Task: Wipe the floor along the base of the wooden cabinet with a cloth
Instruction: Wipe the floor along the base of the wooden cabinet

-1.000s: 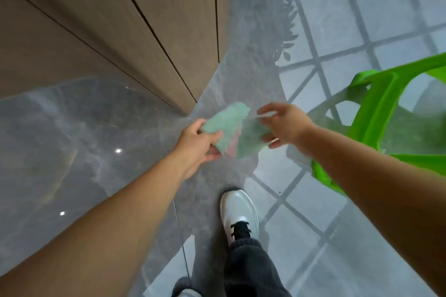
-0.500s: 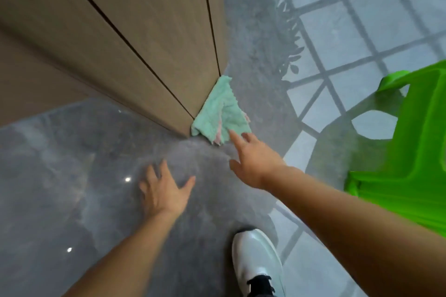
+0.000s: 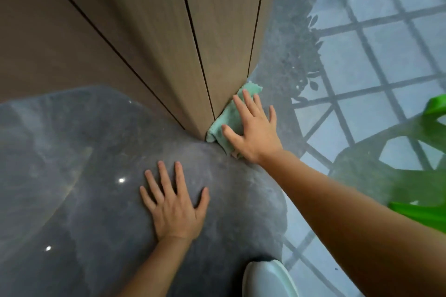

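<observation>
Fingers of the right hand are spread flat on the crumpled mint-green cloth, pressed against the wooden cabinet; the left hand is splayed on the glossy grey floor.

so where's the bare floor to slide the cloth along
Free: grey floor running along the wooden cabinet beyond the green cloth, and left of the left hand. Crowded: under the right hand, near the bright green plastic chair.
</observation>
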Demonstrator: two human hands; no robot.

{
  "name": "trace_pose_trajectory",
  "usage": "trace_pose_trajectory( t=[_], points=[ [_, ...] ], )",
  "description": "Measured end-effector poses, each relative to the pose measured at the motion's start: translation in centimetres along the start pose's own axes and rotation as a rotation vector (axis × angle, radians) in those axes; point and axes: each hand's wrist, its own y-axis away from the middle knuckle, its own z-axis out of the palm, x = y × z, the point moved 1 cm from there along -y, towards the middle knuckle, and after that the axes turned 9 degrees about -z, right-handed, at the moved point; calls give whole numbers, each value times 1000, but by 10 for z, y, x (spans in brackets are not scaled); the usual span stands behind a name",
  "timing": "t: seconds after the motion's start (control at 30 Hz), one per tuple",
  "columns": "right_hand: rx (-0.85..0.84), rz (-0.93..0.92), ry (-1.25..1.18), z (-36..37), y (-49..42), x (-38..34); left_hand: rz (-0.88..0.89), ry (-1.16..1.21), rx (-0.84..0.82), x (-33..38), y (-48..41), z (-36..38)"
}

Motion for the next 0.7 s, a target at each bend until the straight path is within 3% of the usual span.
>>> trace_pose_trajectory(
  t=[0.17, 0.33, 0.37, 0.4, 0.5, 0.53, 0.57, 0.6, 0.7],
  points=[
    [-64, -26, 108, 42, 30, -38, 3, 4, 48, -5, -1, 10],
    [-197, -487, 290, 25, 24, 19, 14, 29, 116, -6, -2, 17],
    [-191, -474, 322, 13, 11, 44, 13, 32, 123, -6, -2, 18],
    [-150, -343, 328, -1, -5, 68, 6, 31, 126, -6, -2, 17],
    [60, 285, 135, -37, -47, 102, 4, 36, 131, -6, 1, 14],
    [33, 346, 117, -37, -52, 88, 2, 41, 134, -6, 1, 13],
    [-16, 297, 166, -30, -49, 73, -1, 43, 133, -6, 0, 13],
    [-72, 107, 208, -17, -39, 56, -1, 46, 135, -6, 1, 14],
    [-443, -723, 351, 9, 28, 32, 9, 42, 157, -8, 0, 20]
  ],
)
